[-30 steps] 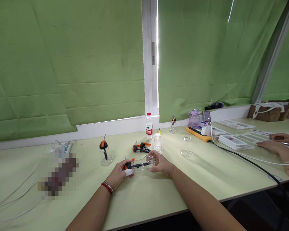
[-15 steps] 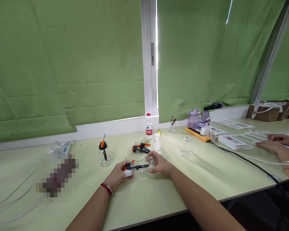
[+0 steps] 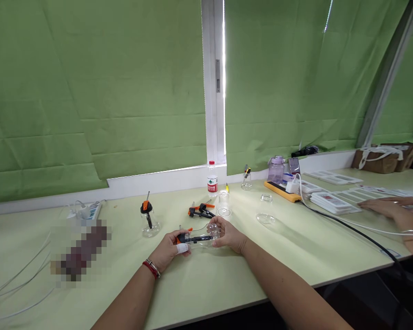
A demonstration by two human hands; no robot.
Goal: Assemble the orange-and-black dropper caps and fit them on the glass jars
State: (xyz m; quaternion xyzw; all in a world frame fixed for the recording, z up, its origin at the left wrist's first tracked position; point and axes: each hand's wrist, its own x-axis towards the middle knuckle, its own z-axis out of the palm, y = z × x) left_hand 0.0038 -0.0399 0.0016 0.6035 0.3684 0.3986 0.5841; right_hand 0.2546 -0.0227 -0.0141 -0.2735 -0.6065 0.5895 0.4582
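Observation:
I hold a clear glass bottle (image 3: 203, 230) on its side above the near middle of the table. My left hand (image 3: 170, 247) is closed around its black-and-orange top (image 3: 183, 238) at the left end. A long black stem (image 3: 201, 239) runs from that top inside the glass. Fingers of my right hand (image 3: 227, 236) grip the glass at the right end. To the left stands a similar glass bottle (image 3: 152, 228) with a black-and-orange top (image 3: 146, 207). Several loose black-and-orange tops (image 3: 201, 210) lie behind my hands, beside an upturned clear glass bottle (image 3: 223, 201).
Another clear bottle (image 3: 265, 211) stands at the right. Behind are a red-capped water bottle (image 3: 212, 181), a small tool-filled glass (image 3: 247, 182) and a purple bottle (image 3: 276, 170). A power strip (image 3: 281, 191) trails cables rightward. Another person's hands (image 3: 385, 208) are near white cards (image 3: 333, 201).
My hands keep nearly the same hold on the bottle and its top. At the right, the other person's hands have shifted slightly over the cards. The view has drifted a little.

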